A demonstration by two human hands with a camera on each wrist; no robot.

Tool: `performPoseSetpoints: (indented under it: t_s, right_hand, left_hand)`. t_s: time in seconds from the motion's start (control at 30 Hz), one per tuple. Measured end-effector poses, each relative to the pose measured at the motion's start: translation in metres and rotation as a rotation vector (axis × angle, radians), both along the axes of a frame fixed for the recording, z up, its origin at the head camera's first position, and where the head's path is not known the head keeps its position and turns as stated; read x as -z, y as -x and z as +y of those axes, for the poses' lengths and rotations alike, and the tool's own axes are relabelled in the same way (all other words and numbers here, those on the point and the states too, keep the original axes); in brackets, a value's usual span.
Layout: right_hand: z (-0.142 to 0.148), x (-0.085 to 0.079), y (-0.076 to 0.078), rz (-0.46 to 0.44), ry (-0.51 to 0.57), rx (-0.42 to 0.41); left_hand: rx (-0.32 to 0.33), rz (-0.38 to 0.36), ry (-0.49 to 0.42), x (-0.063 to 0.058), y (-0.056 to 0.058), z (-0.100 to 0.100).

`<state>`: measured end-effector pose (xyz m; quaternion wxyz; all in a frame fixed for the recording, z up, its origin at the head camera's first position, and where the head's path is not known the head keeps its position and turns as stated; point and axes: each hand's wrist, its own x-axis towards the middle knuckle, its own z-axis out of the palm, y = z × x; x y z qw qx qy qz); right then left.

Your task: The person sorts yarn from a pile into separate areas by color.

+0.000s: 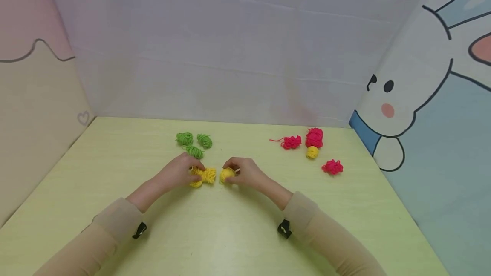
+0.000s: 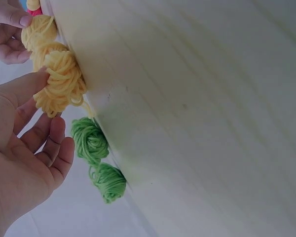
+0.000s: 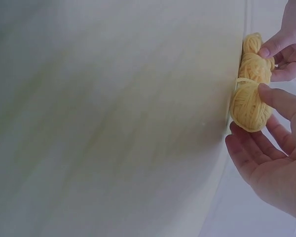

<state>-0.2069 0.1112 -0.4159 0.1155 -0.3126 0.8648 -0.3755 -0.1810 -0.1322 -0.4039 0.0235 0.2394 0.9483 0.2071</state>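
Note:
Close beside each other on the table, my two hands each pinch yellow yarn. My left hand holds a loosely wound bundle of yellow yarn between thumb and fingers, with more yellow yarn against it on the right. A further yellow lump shows just below the left fingers. Thumb and fingers of my right hand grip a rounder yellow yarn ball, a small gap from the left group in the head view. The left fingers partly hide the yarn they hold.
Three green yarn balls lie just beyond my left hand. Off to the right are a red yarn ball, a small yellow ball touching it, a red tangle with a loose tail, and another red tangle. Cloth walls border the table.

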Motion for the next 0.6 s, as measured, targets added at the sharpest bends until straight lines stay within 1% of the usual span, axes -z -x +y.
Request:
performPoseSetpoints:
  t_s: [0.23,0.33,0.47,0.6]
  right_hand:
    - [0.002,-0.007,-0.002,0.0,-0.042,0.01]
    - [0.008,-0.011,-0.004,0.035,-0.065,0.014]
    - [0.02,-0.016,-0.007,0.07,-0.06,0.014]
    - [0.034,-0.026,-0.009,0.083,-0.039,0.024]
  left_hand:
    - [-0.008,0.003,-0.001,-0.003,-0.003,0.001]
    - [-0.011,0.01,0.009,-0.004,-0.004,0.001]
    - [-0.009,0.016,0.013,-0.002,-0.005,0.0]
    - [-0.016,0.006,0.011,-0.002,-0.004,0.001]
